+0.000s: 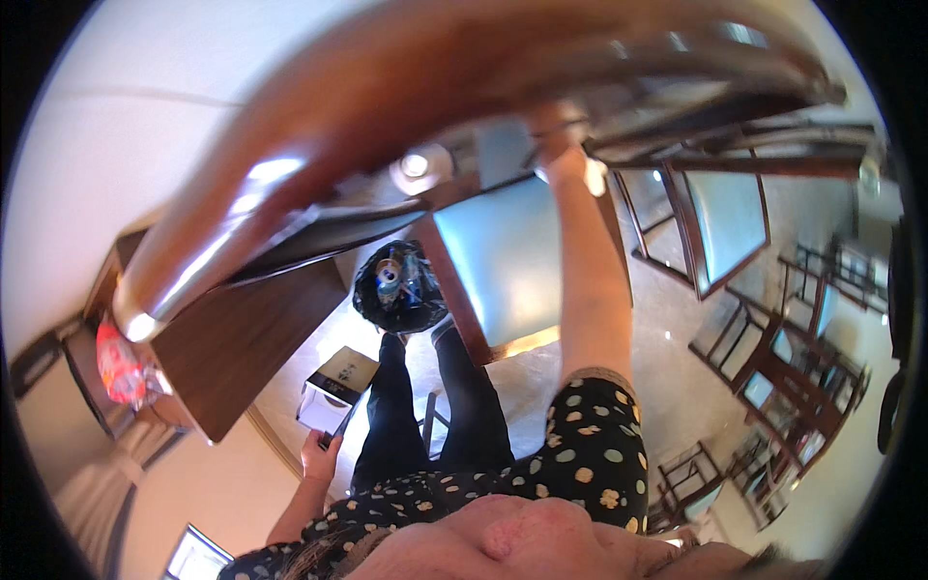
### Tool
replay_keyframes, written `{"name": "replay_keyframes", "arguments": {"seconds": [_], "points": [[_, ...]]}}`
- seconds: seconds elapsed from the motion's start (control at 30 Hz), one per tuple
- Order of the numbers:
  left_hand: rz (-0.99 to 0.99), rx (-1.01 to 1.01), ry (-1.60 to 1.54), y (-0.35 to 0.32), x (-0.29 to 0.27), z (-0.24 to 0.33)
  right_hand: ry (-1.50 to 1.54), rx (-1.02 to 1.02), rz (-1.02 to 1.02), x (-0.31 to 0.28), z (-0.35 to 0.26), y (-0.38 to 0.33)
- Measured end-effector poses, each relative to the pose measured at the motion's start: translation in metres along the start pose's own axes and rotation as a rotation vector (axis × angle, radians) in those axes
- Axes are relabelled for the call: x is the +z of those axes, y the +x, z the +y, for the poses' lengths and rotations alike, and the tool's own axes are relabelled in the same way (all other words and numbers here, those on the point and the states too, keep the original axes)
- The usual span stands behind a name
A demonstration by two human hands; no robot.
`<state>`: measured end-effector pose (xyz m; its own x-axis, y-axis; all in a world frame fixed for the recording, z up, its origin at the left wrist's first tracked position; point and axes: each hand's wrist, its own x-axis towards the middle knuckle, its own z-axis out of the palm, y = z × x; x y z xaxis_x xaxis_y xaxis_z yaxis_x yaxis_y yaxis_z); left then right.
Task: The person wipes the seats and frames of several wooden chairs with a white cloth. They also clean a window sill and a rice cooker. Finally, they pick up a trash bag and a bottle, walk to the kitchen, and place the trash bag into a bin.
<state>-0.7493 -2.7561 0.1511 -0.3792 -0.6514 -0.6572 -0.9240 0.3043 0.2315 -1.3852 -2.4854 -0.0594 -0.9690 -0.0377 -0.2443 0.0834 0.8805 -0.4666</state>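
My left hand (317, 456) is closed on the near edge of a small tan, white and dark box (346, 372), low at my left side. The box's white side faces me. My right arm stretches forward over the pale blue seat of a wooden chair (498, 256). At its end my right hand (555, 133) is up against the chair's back frame, its fingers blurred and partly hidden. Something white (590, 176) shows beside the wrist. The chair's curved brown top rail (387, 106) looms very near and blurred across the upper view.
A black-lined bin (398, 314) holding cans and bottles stands before my feet. To its left is a dark wooden table (242, 338), with a red plastic package (118, 360) at its far left. Another chair (725, 222) and several tables and chairs fill the right.
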Motion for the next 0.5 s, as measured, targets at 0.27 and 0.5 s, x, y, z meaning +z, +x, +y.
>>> {"name": "replay_keyframes", "arguments": {"seconds": [0.27,0.5], "points": [[-0.009,-0.141,-0.056,0.001,-0.058,0.000,-0.128,-0.188,-0.380,0.018,0.005,-0.130],[0.023,-0.141,-0.094,-0.017,-0.074,-0.074,1.121,0.435,-1.106,0.003,-0.162,-0.350]]}}
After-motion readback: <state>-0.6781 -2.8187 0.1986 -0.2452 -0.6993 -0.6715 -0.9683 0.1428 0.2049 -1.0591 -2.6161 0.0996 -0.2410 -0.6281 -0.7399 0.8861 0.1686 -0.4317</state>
